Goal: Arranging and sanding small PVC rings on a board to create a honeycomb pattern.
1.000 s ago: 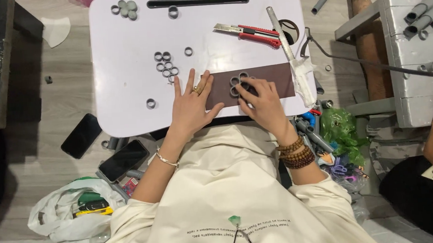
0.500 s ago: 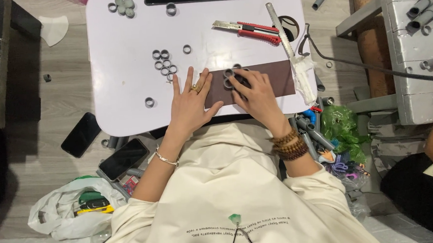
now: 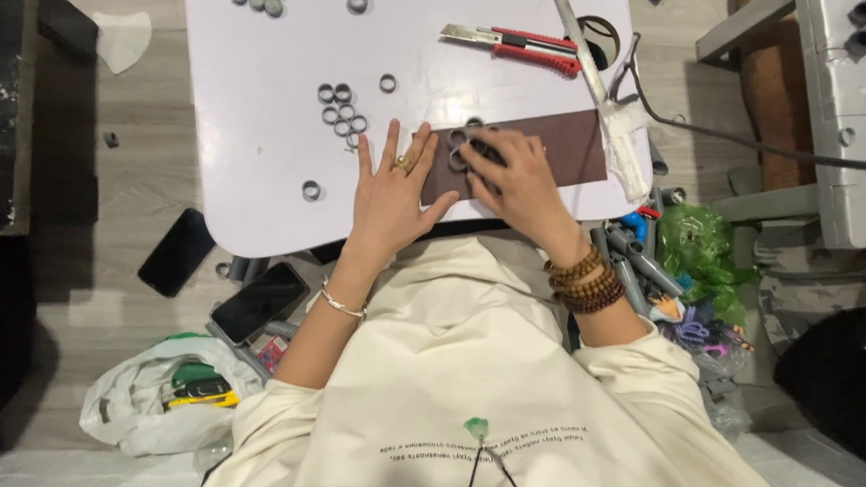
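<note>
I see left hand [image 3: 390, 191] flat, fingers spread, pinning brown sheet [image 3: 567, 145] | right hand [image 3: 514, 173] fingers curled onto grey rings [image 3: 459, 150] | utility knife [image 3: 511, 40] at 1 o'clock on worktop [image 3: 256, 134]

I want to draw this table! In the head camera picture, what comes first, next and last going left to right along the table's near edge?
Lone grey ring → left hand lying flat → right hand on the rings → bare end of the brown sheet → white wrapped tool end.
</note>
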